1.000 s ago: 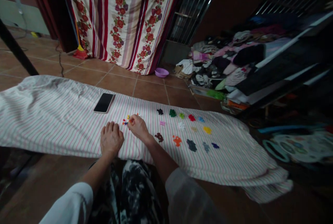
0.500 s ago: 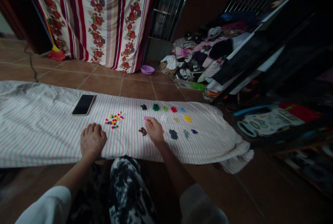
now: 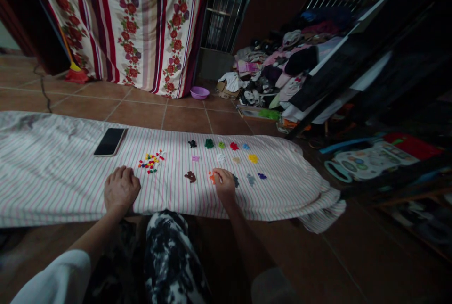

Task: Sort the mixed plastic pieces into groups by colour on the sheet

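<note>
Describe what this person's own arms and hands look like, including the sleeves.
The left hand and right hand wear no gloves. The left sleeve is pale and the right sleeve looks dim grey; both leave the forearms bare.

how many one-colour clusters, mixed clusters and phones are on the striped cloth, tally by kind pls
One-colour clusters: 14, two partly hidden by the right hand
Mixed-colour cluster: 1
Phone: 1
Total: 16

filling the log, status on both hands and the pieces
Right hand at orange pieces, partly blocking them; grip unclear. Left hand on striped cloth. Mixed-colour pieces uncovered.
</note>
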Tool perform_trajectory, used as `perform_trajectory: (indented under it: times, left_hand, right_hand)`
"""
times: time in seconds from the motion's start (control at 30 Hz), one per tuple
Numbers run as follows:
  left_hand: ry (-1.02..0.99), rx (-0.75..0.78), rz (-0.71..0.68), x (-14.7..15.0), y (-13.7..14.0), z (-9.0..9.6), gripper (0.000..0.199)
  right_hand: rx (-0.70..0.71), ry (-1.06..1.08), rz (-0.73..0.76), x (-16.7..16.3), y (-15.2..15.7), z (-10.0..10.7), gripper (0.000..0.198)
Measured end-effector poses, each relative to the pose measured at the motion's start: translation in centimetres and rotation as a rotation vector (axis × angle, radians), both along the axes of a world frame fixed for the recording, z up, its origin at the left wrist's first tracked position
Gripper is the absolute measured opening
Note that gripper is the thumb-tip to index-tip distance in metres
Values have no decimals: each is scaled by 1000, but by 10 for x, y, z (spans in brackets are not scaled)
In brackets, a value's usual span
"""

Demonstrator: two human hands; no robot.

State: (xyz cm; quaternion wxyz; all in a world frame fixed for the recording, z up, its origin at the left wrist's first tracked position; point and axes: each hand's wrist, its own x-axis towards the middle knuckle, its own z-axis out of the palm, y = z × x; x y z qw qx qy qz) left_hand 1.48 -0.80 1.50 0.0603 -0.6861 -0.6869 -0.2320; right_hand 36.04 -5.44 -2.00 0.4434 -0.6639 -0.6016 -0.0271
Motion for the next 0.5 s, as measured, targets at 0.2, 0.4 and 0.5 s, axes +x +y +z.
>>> perform_trajectory:
  times: [0.2, 0.4, 0.5]
  left_hand:
    - [12, 14, 10, -1, 2, -4, 37]
    - [66, -31, 28, -1, 1, -2, 37]
    - [64, -42, 32, 0, 1, -1, 37]
  right_hand:
    - [18, -26, 47, 1, 1, -10, 34]
    - [36, -97, 89, 0, 2, -12, 36]
    - [39, -145, 119, -3, 2, -12, 33]
